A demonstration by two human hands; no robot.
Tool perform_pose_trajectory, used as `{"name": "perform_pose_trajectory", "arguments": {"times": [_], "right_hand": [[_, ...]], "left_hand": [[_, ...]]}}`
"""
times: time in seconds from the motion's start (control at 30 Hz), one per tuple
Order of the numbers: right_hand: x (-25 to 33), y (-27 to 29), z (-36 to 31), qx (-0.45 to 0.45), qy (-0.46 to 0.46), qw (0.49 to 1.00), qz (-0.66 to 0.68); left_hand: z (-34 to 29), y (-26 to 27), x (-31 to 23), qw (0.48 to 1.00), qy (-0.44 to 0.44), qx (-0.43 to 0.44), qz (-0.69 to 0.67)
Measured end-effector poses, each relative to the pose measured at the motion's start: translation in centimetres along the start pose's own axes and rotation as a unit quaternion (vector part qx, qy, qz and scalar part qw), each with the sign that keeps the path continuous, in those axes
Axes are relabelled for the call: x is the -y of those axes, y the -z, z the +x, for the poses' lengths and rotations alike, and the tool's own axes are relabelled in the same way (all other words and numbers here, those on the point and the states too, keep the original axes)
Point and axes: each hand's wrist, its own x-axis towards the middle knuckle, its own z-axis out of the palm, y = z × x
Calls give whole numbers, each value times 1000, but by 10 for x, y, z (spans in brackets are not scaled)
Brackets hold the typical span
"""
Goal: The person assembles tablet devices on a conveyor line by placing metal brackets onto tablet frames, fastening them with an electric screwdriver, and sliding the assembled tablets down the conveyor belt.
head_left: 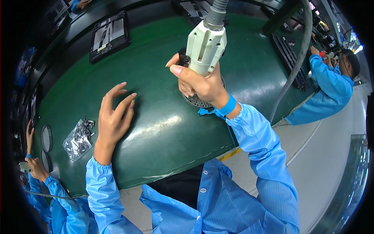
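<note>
My right hand is wrapped round the lower end of a white, pistol-less electric screwdriver, which hangs upright from above; its tip is hidden behind my fingers. Below that hand, partly covered by it, lies a round tray with a pitted grey face. A blue wrist strap circles my right wrist. My left hand is over the green table with fingers apart and bent, holding nothing. Beside it, to the left, lies a clear plastic bag of small dark and silvery parts.
A black frame-like unit rests at the far left of the green table. Dark long pieces lie at the right. A thick grey cable hangs there. Co-workers in blue sit at both sides; round trays stand near the left one.
</note>
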Motion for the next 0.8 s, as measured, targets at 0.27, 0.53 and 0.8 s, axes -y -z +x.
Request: {"name": "perform_pose_trajectory", "arguments": {"times": [0.27, 0.53, 0.8], "right_hand": [[2, -2, -2, -15, 8, 1000, -13], [0, -1, -1, -15, 18, 1000, -7], [-1, 2, -1, -12, 16, 999, 27]], "left_hand": [[0, 2, 1, 1000, -6, 7, -6], [-1, 2, 1, 1000, -13, 20, -3], [-1, 0, 1, 1000, 4, 4, -8]]}}
